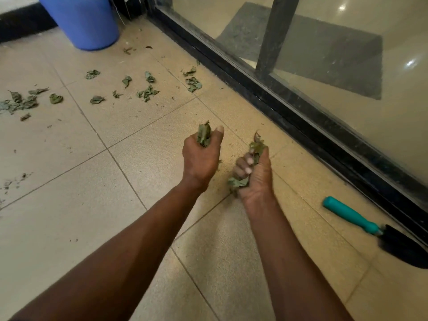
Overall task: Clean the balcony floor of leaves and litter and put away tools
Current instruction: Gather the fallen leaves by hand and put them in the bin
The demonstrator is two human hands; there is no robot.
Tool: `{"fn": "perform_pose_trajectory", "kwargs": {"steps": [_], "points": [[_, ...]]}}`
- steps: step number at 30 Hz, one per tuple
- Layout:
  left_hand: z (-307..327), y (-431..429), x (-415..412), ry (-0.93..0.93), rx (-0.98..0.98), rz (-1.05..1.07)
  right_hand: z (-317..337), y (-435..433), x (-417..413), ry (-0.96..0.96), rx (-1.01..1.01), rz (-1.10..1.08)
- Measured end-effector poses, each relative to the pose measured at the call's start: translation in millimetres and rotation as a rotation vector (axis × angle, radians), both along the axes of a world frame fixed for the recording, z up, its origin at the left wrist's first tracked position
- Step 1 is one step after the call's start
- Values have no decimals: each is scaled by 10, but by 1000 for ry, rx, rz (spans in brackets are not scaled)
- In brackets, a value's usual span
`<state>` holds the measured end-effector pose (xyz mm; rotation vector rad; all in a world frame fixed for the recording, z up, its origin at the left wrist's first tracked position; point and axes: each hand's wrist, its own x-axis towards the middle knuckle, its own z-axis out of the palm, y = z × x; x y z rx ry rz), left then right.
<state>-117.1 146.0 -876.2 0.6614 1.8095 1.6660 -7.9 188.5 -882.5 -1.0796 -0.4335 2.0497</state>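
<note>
Both hands full of gathered leaves, mid-floor.
Tiled floor (69, 228) is open left and near; the door track (301, 117) edges the right. Blue bucket (88, 22) stands far left, probably the dump point. Trowel (370, 225) lies near right beside the track, clear of the route. Left hand (201, 156) and right hand (254, 177) each fist a wad; loose leaves (147, 91) lie scattered far left.

A home balcony: beige tiled floor (69, 228) strewn with dry leaves (147, 91), a dark-framed sliding glass door (335, 126) showing a grey doormat (324, 56) on glossy flooring inside, a blue plastic bucket (85, 22) and a teal-handled trowel (361, 221)
</note>
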Motion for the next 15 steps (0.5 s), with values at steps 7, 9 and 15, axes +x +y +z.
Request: {"fn": "perform_pose_trajectory", "kwargs": {"steps": [7,9,15], "points": [[321,62,-198,70,91,44,265,-217,-611,-18,187,63],[394,-5,-219,173,104,-3,446,-269,-716,-110,171,6],[1072,-468,-165,263,178,108,1255,-702,-724,41,51,30]]}}
